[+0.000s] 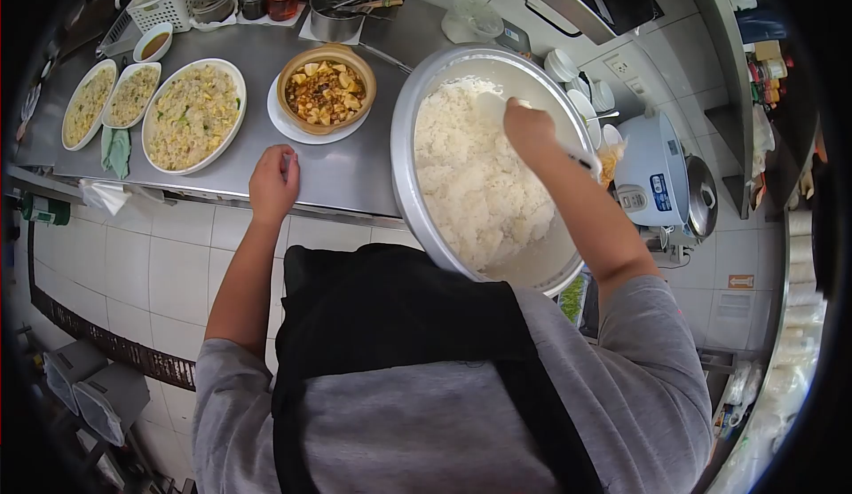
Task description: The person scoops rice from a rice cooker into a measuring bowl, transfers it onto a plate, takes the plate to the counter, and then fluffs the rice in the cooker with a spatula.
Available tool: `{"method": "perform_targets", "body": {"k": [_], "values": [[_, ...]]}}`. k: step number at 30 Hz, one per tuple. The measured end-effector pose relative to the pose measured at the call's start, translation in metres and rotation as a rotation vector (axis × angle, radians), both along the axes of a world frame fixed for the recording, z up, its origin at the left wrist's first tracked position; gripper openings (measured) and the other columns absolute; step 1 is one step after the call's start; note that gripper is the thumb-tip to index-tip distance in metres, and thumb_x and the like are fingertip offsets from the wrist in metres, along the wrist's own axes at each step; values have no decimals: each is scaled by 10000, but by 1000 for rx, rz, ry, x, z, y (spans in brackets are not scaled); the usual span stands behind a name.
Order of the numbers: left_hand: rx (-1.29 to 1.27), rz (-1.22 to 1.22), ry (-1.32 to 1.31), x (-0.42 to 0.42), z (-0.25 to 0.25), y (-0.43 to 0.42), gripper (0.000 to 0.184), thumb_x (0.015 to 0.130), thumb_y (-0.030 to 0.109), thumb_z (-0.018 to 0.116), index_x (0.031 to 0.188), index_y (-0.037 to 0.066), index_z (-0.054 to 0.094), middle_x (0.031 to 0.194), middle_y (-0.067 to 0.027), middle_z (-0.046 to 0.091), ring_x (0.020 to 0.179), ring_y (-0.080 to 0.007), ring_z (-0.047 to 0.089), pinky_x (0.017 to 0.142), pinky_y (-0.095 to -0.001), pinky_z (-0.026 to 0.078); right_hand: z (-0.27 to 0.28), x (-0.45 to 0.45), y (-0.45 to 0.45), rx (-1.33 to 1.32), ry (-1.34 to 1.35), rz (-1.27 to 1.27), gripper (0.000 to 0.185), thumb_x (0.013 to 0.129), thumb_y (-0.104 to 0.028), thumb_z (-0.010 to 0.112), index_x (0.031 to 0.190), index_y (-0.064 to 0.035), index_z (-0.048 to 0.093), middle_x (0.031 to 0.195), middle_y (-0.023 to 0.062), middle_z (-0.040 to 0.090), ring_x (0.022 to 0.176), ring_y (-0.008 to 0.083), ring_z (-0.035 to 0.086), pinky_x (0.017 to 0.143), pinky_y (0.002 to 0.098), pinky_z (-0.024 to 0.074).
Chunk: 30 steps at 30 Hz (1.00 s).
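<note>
A large pot (410, 152) full of white rice (470, 174) stands tilted at the counter's right part. Over the rice, my right hand (530, 130) is closed round the handle of a pale paddle (491, 108), whose blade touches the rice. My left hand (275, 179) rests at the counter's front edge with its fingers curled; whether anything is inside them is hidden. Behind it, a brown clay bowl (325, 90) of tofu in sauce sits on a white plate (282, 121). Three white dishes of fried rice, the largest (195, 115) nearest, lie on the left.
A small sauce bowl (153, 43), a green cloth (115, 150) and a white basket (173, 1) are on the left. Jars (282, 0) and a metal pot (335, 16) stand at the back. A rice cooker (652, 170) is at the right, near stacked white bowls (559, 64).
</note>
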<state>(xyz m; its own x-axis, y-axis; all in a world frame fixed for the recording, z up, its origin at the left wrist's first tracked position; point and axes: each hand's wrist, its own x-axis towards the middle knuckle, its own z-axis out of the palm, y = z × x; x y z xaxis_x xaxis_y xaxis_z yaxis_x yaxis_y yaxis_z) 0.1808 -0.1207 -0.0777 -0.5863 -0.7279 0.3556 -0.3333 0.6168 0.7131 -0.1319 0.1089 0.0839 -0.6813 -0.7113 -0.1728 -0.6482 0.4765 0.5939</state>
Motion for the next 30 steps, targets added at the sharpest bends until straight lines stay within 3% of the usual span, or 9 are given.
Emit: {"method": "perform_targets", "body": {"k": [11, 13, 14, 18, 22, 23, 25, 27, 30], "values": [[-212, 83, -143, -10, 9, 7, 343, 809, 183, 605, 1129, 95, 520, 1032, -128, 527, 954, -306, 536, 800, -404, 458, -23, 96, 5, -84, -270, -142, 252, 806, -42, 583, 1035, -19, 480, 768, 152, 671, 739, 298, 683, 581, 353, 526], [-226, 94, -136, -11, 9, 7, 344, 802, 186, 608, 1119, 88, 520, 1043, -135, 530, 960, -317, 535, 814, -405, 455, -15, 114, 7, -268, -499, -260, 188, 869, -79, 494, 1038, -1, 471, 792, 193, 657, 758, 322, 672, 620, 386, 526], [-234, 93, -143, -11, 8, 6, 348, 801, 185, 609, 1122, 87, 517, 1051, -136, 528, 967, -316, 534, 821, -405, 453, 2, 124, 6, 22, -448, -131, 227, 923, -140, 371, 1071, -3, 474, 860, 223, 645, 823, 349, 652, 697, 431, 518], [-261, 94, -162, -11, 6, 6, 361, 801, 184, 607, 1133, 84, 505, 1074, -140, 520, 994, -316, 525, 846, -404, 443, 23, 83, 21, 146, -665, -70, 343, 968, -228, 262, 1138, -16, 471, 921, 186, 643, 888, 325, 637, 785, 449, 500], [-232, 90, -203, -11, 6, 6, 369, 803, 189, 606, 1138, 79, 499, 1087, -141, 516, 1005, -318, 521, 855, -403, 440, 45, -16, 11, -30, -24, 59, 259, 873, -109, 480, 1110, -9, 511, 885, 127, 670, 784, 271, 674, 618, 384, 533], [-239, 101, -188, -11, 5, 6, 372, 802, 192, 607, 1138, 77, 497, 1092, -141, 515, 1005, -319, 521, 857, -403, 440, 51, -28, 3, -89, 5, 6, 206, 875, -83, 437, 1049, -6, 515, 804, 141, 669, 753, 293, 674, 591, 422, 527], [-247, 110, -176, -12, 6, 6, 375, 800, 196, 608, 1137, 74, 496, 1097, -141, 514, 1006, -320, 521, 858, -403, 440, 17, -53, 2, -54, -63, -2, 285, 817, -87, 569, 1083, 5, 529, 857, 131, 691, 781, 272, 689, 605, 377, 534], [-234, 119, -179, -12, 7, 6, 383, 797, 201, 611, 1138, 73, 494, 1105, -144, 514, 1009, -322, 521, 856, -405, 442, -23, -34, -5, -45, -16, -83, 308, 799, -80, 591, 1087, 7, 526, 860, 148, 689, 787, 283, 689, 600, 370, 535], [-244, 135, -171, -13, 6, 5, 385, 795, 202, 611, 1139, 75, 494, 1109, -145, 514, 1010, -323, 521, 852, -404, 446, -6, -1, 2, 5, -92, -125, 290, 802, -74, 571, 1066, 3, 481, 832, 169, 683, 776, 294, 688, 592, 367, 531]]}}
